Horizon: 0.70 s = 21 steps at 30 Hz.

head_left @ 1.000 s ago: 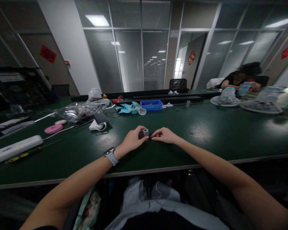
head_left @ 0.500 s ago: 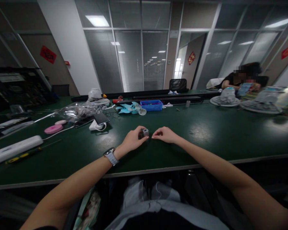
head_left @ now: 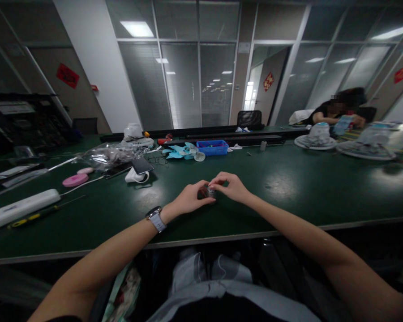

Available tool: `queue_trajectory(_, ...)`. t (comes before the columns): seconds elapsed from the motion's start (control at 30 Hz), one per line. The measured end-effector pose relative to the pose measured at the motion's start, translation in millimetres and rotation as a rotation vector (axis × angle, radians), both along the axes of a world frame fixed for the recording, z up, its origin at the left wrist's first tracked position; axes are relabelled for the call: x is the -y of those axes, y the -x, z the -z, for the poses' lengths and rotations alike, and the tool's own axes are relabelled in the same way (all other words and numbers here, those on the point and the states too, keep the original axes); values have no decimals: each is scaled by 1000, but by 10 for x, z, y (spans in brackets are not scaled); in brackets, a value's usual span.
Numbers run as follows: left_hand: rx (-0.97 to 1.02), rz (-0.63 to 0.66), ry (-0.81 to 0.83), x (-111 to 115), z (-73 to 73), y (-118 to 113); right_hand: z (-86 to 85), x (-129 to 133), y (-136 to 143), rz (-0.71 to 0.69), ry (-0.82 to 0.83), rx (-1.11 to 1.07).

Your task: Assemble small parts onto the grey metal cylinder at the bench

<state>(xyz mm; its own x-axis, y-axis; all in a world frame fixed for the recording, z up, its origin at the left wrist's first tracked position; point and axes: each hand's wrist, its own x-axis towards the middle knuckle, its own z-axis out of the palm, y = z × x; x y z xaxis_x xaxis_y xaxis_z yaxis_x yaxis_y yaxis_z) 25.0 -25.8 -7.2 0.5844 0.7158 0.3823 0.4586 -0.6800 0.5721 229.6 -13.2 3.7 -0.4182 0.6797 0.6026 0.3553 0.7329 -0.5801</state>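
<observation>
Between the hands, a small metal cylinder (head_left: pixel 211 192) stands upright, left hand (head_left: pixel 192 198) gripping its side, right fingertips (head_left: pixel 212 184) pinched at its top.

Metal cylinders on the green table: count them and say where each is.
2. One cylinder is in the left hand, the right hand at its top; the other cylinder stands right of the blue basket. Others may hide under the clear plastic.

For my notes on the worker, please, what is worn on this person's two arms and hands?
The left hand has a watch at its wrist: dark, rounded case, pale grey strap. The right hand shows no glove, ring or watch.
</observation>
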Motion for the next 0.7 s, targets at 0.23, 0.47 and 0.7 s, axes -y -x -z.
queue_trajectory(0.23, 6, 4, 0, -3, -10, 2, 12, -1, 8, 23, -10, 27)
queue_trajectory(0.47, 7, -1, 1, -1, -8, -3, 18, -21, 13, 56, 32, 43)
queue_trajectory(0.7, -4, -8, -5, 8, -17, -10, 16, -51, 22, 76, 85, 25)
